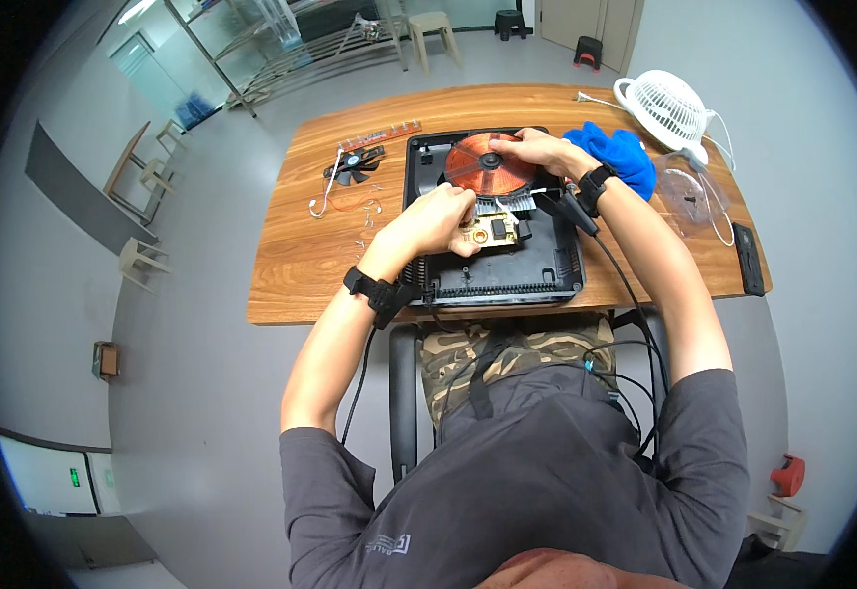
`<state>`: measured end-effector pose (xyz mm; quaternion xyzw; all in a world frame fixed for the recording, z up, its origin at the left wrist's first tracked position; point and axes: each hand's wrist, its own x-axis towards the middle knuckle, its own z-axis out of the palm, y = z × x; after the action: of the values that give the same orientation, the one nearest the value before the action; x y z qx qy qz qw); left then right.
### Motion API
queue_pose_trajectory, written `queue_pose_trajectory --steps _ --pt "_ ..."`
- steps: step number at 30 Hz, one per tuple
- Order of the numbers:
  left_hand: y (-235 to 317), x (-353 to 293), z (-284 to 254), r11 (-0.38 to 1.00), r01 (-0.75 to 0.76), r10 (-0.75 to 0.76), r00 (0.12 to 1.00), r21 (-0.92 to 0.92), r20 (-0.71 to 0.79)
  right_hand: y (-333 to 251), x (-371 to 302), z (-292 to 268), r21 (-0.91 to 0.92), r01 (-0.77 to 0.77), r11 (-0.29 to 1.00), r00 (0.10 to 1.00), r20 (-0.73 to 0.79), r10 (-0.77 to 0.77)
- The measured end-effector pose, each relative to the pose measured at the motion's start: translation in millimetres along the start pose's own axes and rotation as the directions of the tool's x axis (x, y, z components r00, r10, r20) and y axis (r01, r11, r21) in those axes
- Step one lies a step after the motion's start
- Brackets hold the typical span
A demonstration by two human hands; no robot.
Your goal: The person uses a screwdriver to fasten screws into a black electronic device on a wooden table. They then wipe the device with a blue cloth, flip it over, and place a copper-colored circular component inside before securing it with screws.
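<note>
An open black induction cooker housing lies on the wooden table in front of me. My left hand has its fingers curled at the left end of a circuit board with dark components and a metal heat sink. At the far side of the housing is a round copper coil with a dark centre. My right hand grips the coil's upper right edge, its thumb over the top; the other fingers are partly hidden. Both wrists wear black straps.
A black fan and small loose screws lie left of the housing, beside a segmented clear box. Blue cloth sits at the right, near a white fan, a transparent dish and a black case. Cables hang beside my right arm.
</note>
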<state>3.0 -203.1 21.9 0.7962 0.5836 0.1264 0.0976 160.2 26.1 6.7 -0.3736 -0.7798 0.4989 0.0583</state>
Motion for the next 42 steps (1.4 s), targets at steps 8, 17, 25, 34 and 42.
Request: queue_pose_trajectory --steps 8,17,25,34,42 --pt "-6 1 7 0.998 -0.028 0.026 0.999 -0.063 -0.035 -1 -2 -1 0.006 -0.067 0.998 0.998 -0.02 0.067" --pt "-7 -4 -2 0.993 -0.023 0.026 0.999 -0.114 0.027 -13 -9 4 -0.089 -0.067 0.994 0.997 -0.035 0.064" --pt "-2 5 -7 0.998 -0.042 0.048 0.993 -0.054 0.112 -5 8 -11 -0.087 -0.146 0.985 0.989 -0.034 0.144" --pt "3 11 -4 1.0 -0.012 0.008 0.989 0.028 0.144 -3 7 -4 -0.19 -0.071 0.979 0.997 -0.049 0.062" --pt "10 5 -16 0.999 0.031 -0.023 0.986 -0.044 0.167 -6 -11 -9 -0.393 -0.029 0.919 0.998 -0.07 0.002"
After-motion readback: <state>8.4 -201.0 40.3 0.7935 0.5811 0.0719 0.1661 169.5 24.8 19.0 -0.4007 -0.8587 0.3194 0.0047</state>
